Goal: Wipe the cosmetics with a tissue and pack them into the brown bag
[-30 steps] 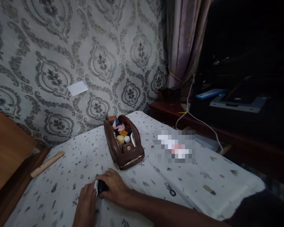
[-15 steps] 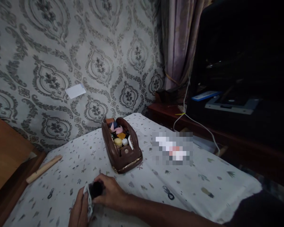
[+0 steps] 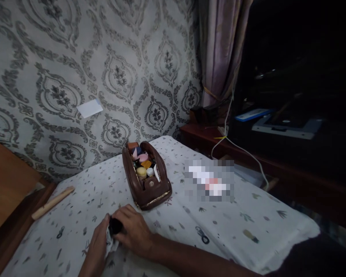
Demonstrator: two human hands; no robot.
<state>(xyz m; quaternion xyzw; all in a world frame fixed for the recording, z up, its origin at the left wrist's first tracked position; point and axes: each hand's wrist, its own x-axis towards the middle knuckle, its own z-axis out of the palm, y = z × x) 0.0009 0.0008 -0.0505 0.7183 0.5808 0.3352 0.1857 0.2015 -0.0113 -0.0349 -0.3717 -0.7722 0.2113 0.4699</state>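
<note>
Near the bottom of the head view, my right hand is closed around a small black object, roughly cylindrical; its exact kind does not show. My left hand grips a crumpled white cloth and presses it against the black object's left side. Just beyond my hands stands a brown leather toiletry bag, unzipped at the top. Inside it are a yellow round container, a white cap, a pink item and several other small things.
A patterned white sheet covers the surface beneath. To the left lies a wooden stick; right of the bag is a pixelated patch. A white cable hangs at the right before a dark red shelf.
My left hand and the cloth have moved closer around the black object, now covering more of its side. My right hand has turned slightly over it. The view has shifted a little.
</note>
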